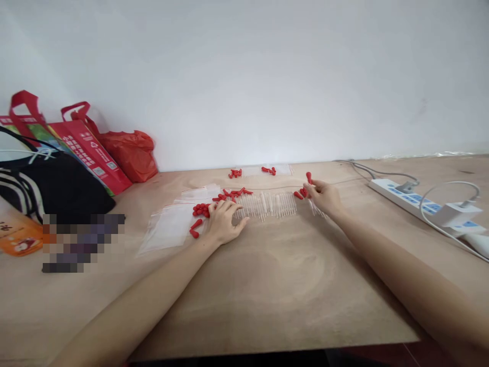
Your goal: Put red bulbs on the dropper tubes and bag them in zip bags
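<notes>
A row of thin clear glass dropper tubes lies side by side on the wooden table. My left hand rests at the row's left end, palm down, thumb apart from the fingers, beside a pile of red rubber bulbs. More red bulbs lie just behind it. My right hand pinches an upright red rubber bulb between thumb and fingers, past the row's right end. Whether a tube sits in that bulb is hidden. A few loose bulbs and some tubes lie by this hand.
Clear zip bags overlap on the left. At the wall, another bag lies with red bulbs beside and on it. A white power strip with cables stands right. Red shopping bags and a black bag stand left.
</notes>
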Tool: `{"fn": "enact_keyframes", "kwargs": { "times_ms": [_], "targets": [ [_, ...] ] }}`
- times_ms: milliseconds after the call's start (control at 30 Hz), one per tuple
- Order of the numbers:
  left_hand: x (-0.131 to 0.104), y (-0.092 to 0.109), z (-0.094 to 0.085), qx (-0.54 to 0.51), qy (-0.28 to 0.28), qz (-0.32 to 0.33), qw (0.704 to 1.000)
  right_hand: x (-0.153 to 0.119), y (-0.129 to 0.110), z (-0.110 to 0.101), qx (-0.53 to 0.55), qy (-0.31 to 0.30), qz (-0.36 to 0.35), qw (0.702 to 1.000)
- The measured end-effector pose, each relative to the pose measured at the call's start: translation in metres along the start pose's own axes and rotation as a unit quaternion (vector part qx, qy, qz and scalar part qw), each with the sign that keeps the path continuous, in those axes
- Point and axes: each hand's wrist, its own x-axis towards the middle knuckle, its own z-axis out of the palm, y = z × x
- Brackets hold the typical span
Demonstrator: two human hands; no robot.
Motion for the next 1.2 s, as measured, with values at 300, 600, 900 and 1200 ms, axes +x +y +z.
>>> {"fn": "enact_keyframes", "kwargs": {
  "times_ms": [300,600,900,1200],
  "targets": [
    [0.0,-0.008,0.004,0.033,-0.032,-0.001,0.999,0.011,0.028,-0.006,-0.256,-0.04,0.041,0.965],
    [0.001,-0.019,0.006,0.08,-0.009,-0.016,0.997,0.014,0.027,-0.001,-0.296,-0.061,0.041,0.952],
    [0.0,-0.012,0.008,0.055,0.036,-0.009,0.998,0.01,0.011,0.005,-0.358,-0.066,-0.003,0.931],
    [0.054,0.024,0.032,0.05,-0.008,-0.092,0.994,0.019,0.002,0.028,-0.447,-0.115,0.01,0.887]
  ]
}}
